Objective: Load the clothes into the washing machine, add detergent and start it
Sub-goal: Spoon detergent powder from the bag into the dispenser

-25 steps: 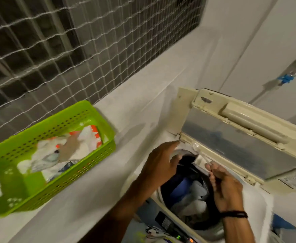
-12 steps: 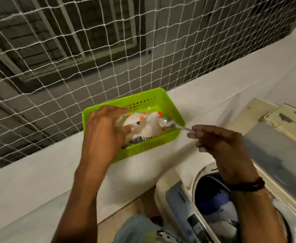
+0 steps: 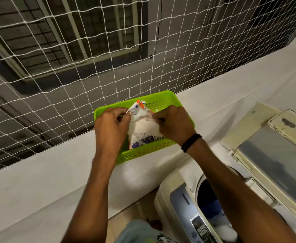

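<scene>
Your grip is two-handed. The left hand [image 3: 111, 128] and right hand [image 3: 174, 125] each pinch the crumpled top of the detergent packet [image 3: 142, 127], with the fingers curled onto the wrapper from either side. The packet stands inside the green basket [image 3: 161, 99], leaning toward the basket's far rim. Its long axis runs from the barcode end at the basket's near wall up to the torn orange-and-white mouth at the far side.

That mouth lies directly between your two grips, so neither hand is nearer. The next move, judged from here, turns on pulling the two pinches apart across that axis or folding them together (which one you intend cannot be told).

The basket sits on the white counter [image 3: 38, 172]. The washing machine [image 3: 177, 202] is below and to the right of the basket, with its lid [image 3: 275, 155] raised and clothes [image 3: 212, 207] in the drum.

Half a second ago only your left hand was on the packet. Your right hand held a spoon just off the basket's right rim. The spoon is no longer visible, and the right hand has joined the left at the packet's mouth.
</scene>
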Tool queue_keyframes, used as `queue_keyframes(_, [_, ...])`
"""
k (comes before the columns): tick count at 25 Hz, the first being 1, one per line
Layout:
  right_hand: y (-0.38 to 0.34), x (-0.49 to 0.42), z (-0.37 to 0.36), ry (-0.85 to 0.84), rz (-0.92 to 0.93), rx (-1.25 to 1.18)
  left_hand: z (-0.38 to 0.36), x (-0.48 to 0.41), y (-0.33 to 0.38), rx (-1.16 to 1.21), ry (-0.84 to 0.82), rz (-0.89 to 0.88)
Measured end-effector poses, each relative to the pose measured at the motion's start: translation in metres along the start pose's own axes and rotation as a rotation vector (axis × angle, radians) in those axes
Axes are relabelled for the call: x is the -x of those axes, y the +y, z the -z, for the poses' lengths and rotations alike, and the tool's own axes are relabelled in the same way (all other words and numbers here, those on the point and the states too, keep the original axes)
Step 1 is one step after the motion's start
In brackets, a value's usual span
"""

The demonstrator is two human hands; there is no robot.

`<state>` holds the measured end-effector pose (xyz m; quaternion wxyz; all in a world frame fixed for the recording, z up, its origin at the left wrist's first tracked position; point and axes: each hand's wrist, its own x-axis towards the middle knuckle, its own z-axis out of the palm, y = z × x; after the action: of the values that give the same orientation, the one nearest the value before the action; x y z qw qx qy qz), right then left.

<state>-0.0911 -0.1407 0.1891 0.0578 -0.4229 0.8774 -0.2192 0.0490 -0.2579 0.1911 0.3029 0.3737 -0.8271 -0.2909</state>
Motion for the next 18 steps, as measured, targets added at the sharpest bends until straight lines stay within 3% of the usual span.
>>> queue_keyframes(5, [0.005,0.009,0.012,-0.064,0.066,-0.048,0.002,0.000,-0.003,0.027,0.004,0.009])
queue_keyframes(9, [0.012,-0.009,0.030,-0.125,-0.176,-0.208,0.007,0.006,0.003,0.027,-0.031,-0.011])
queue_keyframes(14, [-0.002,-0.024,0.027,-0.433,-0.388,-0.441,0.006,0.008,0.005,0.024,-0.016,-0.014])
queue_keyframes(18, [-0.004,-0.022,0.019,-0.433,-0.462,-0.560,0.005,0.009,0.003,0.043,0.006,-0.024])
